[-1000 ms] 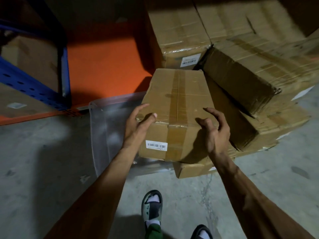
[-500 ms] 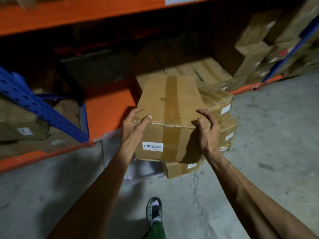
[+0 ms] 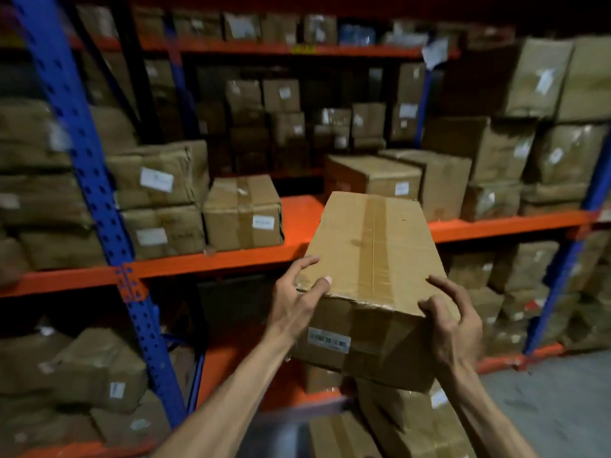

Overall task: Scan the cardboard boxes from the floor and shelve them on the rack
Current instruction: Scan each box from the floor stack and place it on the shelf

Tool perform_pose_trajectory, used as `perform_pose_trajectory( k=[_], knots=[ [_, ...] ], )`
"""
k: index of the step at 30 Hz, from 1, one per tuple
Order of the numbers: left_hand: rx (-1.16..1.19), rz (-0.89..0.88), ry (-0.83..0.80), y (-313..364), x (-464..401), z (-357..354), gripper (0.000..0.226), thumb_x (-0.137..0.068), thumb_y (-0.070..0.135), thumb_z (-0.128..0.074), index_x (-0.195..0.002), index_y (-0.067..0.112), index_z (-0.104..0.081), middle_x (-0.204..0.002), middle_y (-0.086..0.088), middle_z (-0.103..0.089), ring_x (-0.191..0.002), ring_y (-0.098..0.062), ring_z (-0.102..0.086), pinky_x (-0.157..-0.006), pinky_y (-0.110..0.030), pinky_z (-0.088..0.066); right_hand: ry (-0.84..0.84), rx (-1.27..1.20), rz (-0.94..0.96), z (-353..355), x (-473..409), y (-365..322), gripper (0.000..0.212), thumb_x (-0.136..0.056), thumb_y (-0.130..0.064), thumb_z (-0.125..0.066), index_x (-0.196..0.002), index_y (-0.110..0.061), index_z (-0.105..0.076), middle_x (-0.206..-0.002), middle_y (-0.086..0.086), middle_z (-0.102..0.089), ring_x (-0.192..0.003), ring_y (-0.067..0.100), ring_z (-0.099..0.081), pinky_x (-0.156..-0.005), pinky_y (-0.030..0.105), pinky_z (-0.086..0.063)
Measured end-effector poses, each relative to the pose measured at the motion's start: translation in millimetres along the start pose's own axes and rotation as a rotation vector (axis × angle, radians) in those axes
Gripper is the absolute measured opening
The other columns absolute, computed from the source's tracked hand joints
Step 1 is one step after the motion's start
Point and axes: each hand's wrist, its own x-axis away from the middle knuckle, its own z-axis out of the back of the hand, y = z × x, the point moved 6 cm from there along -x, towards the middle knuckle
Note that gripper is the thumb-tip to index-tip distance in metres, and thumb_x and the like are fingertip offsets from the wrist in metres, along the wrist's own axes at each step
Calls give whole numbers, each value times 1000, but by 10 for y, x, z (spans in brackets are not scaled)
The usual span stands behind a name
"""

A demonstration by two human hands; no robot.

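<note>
Both hands, the left hand (image 3: 292, 305) and the right hand (image 3: 454, 320), grasp the near corners of the cardboard box (image 3: 370, 259), held in the air before the orange shelf (image 3: 297, 219), probably to slide it into the free gap there.

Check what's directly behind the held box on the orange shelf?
Behind the held box, the orange shelf shows a bare gap and a labelled carton further back. The deck the box itself covers is unseen.
</note>
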Motion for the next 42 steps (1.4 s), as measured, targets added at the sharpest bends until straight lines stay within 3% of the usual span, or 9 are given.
perform_pose_trajectory(
  k=[6, 11, 19, 25, 31, 34, 36, 38, 42],
  knots=[
    [17, -140, 117, 720, -773, 621, 49, -74, 38, -70, -122, 29, -64, -117, -1, -67, -88, -12, -71, -65, -27, -57, -71, -140, 150, -899, -656, -789, 47, -75, -43, -59, -119, -33, -72, -113, -4, -71, -104, 23, -67, -77, 38, -53],
    [-30, -204, 230, 756, -1628, 1305, 44, -76, 41, -70, -118, 33, -66, -120, 3, -67, -106, -18, -67, -85, -43, -59, -139, -211, 170, -2019, -1261, -1004, 53, -65, -50, -60, -113, -35, -73, -108, 1, -74, -97, 20, -68, -72, 36, -50],
    [-2, -148, 325, 274, -2874, 2226, 24, -73, 40, -72, -97, 38, -70, -105, 4, -71, -84, -10, -71, -69, -32, -60, -208, -174, 119, -3709, -2082, -818, 31, -70, -40, -64, -97, -36, -78, -97, -8, -75, -96, 18, -67, -77, 38, -51],
    [-22, -108, 418, -143, -3680, 2651, 23, -69, 41, -72, -90, 33, -74, -102, 0, -72, -96, -23, -69, -84, -51, -58, -252, -135, 81, -4632, -2575, -626, 27, -70, -41, -60, -89, -32, -78, -97, -10, -73, -92, 10, -62, -68, 31, -43],
    [-130, -195, 471, -466, -4248, 2899, 6, -85, 34, -73, -82, 40, -73, -88, 18, -73, -93, -16, -68, -72, -22, -52, -241, -112, 104, -5278, -2968, -291, 17, -79, -42, -63, -83, -31, -76, -85, -15, -73, -93, 15, -65, -74, 34, -49],
    [-239, -280, 526, -628, -4370, 2957, 4, -85, 39, -75, -81, 38, -74, -125, 6, -69, -129, -8, -53, -101, -19, -41, -226, -85, 191, -5484, -3133, -216, 14, -90, -36, -70, -78, -29, -73, -76, -17, -71, -88, 3, -66, -75, 33, -49],
    [-343, -392, 555, -658, -4411, 2952, 5, -82, 39, -79, -86, 40, -77, -145, 5, -54, -136, 6, -41, -102, -5, -32, -233, -87, 260, -5572, -3180, -214, 17, -92, -32, -71, -77, -25, -73, -83, -35, -69, -100, -20, -58, -83, 25, -47],
    [-510, -582, 584, -648, -4408, 2900, 16, -80, 37, -81, -94, 29, -79, -147, 1, -51, -136, 1, -44, -103, -6, -36, -220, -84, 358, -5607, -3192, -181, 17, -97, -28, -70, -81, -24, -72, -95, -44, -65, -121, -17, -52, -93, 25, -43],
    [-878, -858, 609, -718, -4417, 2739, 35, -97, 40, -62, -117, 14, -74, -144, -20, -50, -144, -32, -37, -120, -31, -30, -181, 153, 613, -5665, -3173, -101, 32, -104, -39, -51, -115, -16, -70, -163, 8, -42, -154, 32, -34, -119, 42, -31]
  ],
)
